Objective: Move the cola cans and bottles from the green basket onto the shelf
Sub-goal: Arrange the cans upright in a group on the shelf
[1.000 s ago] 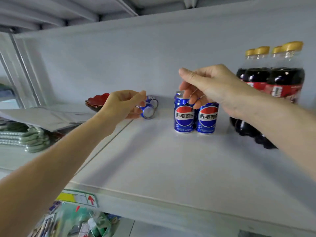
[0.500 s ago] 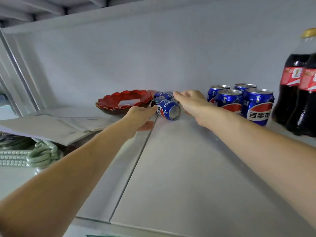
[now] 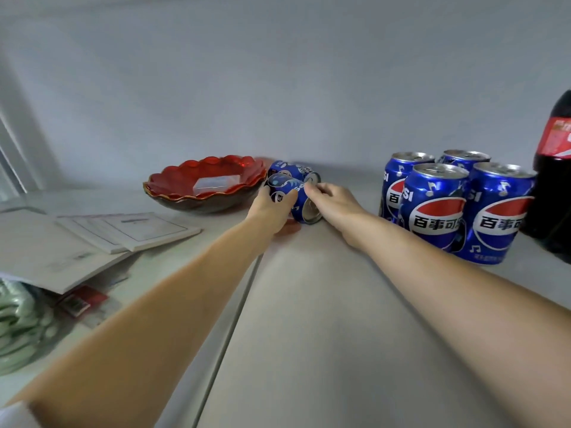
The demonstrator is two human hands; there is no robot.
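Two blue cola cans lie on their sides at the back of the white shelf (image 3: 324, 319), next to the red bowl. My left hand (image 3: 272, 211) wraps the near lying can (image 3: 293, 196) from the left. My right hand (image 3: 333, 202) touches that can's top end with its fingertips, while the far lying can (image 3: 293, 171) rests behind it. Several upright blue cola cans (image 3: 435, 205) stand in a group to the right. A dark cola bottle (image 3: 553, 180) with a red label stands at the right edge. The green basket is out of view.
A red scalloped bowl (image 3: 205, 183) sits at the back left, touching the lying cans. White papers and booklets (image 3: 92, 239) lie on the left part of the shelf, over green bundles (image 3: 18, 329). The shelf's back wall is close behind the cans.
My view has moved closer to the shelf. My left hand has closed round the near lying can, and my right hand has come onto its top end.
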